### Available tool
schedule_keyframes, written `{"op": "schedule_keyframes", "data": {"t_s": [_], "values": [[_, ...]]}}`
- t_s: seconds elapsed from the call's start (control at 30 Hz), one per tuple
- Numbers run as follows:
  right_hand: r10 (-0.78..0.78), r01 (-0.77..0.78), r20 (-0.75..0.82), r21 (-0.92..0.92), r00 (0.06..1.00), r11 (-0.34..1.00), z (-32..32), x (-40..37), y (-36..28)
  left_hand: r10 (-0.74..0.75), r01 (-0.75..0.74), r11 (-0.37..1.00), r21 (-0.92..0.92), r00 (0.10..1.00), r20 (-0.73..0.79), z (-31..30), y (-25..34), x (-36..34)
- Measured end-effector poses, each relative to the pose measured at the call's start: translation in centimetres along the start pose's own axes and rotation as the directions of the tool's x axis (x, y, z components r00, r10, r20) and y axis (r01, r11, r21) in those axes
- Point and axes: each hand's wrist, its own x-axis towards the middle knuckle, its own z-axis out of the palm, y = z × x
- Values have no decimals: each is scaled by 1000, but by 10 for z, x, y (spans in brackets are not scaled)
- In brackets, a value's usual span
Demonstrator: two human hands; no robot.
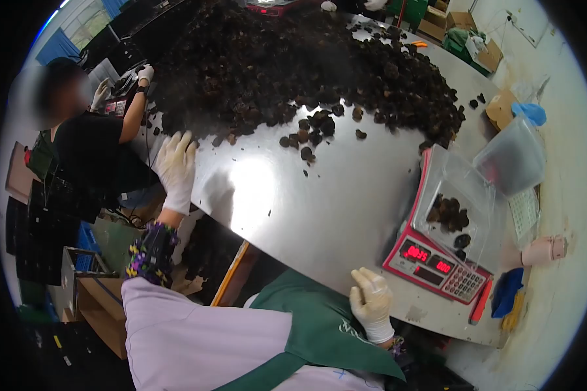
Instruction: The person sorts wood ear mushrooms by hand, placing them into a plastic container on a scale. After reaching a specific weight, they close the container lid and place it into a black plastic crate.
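My left hand (175, 166), in a white glove, reaches over the table's left edge with its fingers stretched out and nothing in them. It is nearest to the lower left side of a large heap of dark brown, mushroom-like dried pieces (261, 72). My right hand (373, 301), gloved too, rests at the table's front edge, fingers loosely bent and apparently holding nothing. To its right stands a red digital scale (437, 266) with lit red figures. A clear plastic tub (482, 179) on the scale contains several dark pieces (449, 214).
Loose pieces (314, 127) lie on the metal table (306, 202) before the heap. Another clear container (512, 156), a red-handled tool (481, 302) and a pink cup-like object (544, 250) are at the right. A gloved co-worker (88, 140) works at another scale on the left.
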Motion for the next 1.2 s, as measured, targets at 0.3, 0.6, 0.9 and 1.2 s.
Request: {"op": "schedule_keyframes", "data": {"t_s": [0.3,0.6,0.9,1.2], "values": [[144,-62,260,-299,955,952,31,29,-7,-278,345,930,-126,885,373,238,2,150],[138,-64,213,-319,967,946,39,31,6,-314,631,720,-289,668,674,363,-23,200],[175,-100,197,-340,965,935,39,41,1,-65,496,713,-496,751,657,338,40,190],[171,-120,160,-286,972,951,37,43,-6,165,353,714,-605,754,636,226,179,140]]}}
